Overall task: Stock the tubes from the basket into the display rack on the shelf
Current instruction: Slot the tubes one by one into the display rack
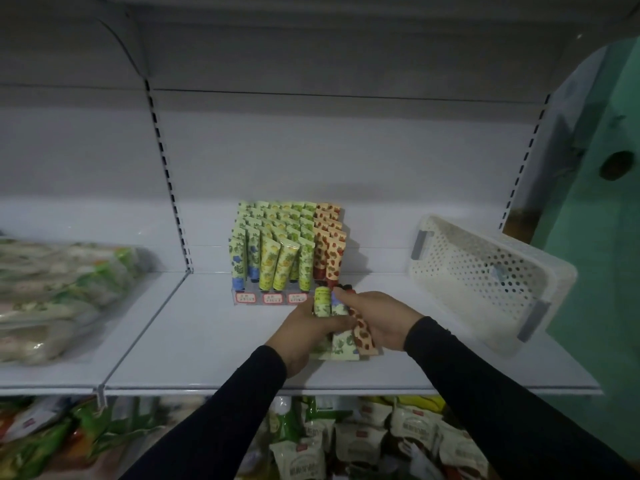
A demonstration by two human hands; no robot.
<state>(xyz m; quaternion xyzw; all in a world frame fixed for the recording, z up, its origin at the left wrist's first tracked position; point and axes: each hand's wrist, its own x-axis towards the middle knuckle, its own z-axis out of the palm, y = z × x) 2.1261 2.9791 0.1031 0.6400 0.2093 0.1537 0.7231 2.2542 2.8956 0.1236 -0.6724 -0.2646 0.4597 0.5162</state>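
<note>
Tubes point(341, 327), a small bunch with leafy green and red-spotted prints, sit clasped in the left hand point(304, 329) near the shelf's point(194, 341) front edge, while the right hand point(375, 317) pinches one. Pulling it could loosen the others. The rack point(287, 251) looks nearly full; the basket point(485, 275) lies tipped.

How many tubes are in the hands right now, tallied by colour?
green-leaf tube: 1
blue-flower tube: 1
red-spotted tube: 1
Total: 3 showing, bunched between the left hand and the right hand; any hidden behind them cannot be told.
</note>
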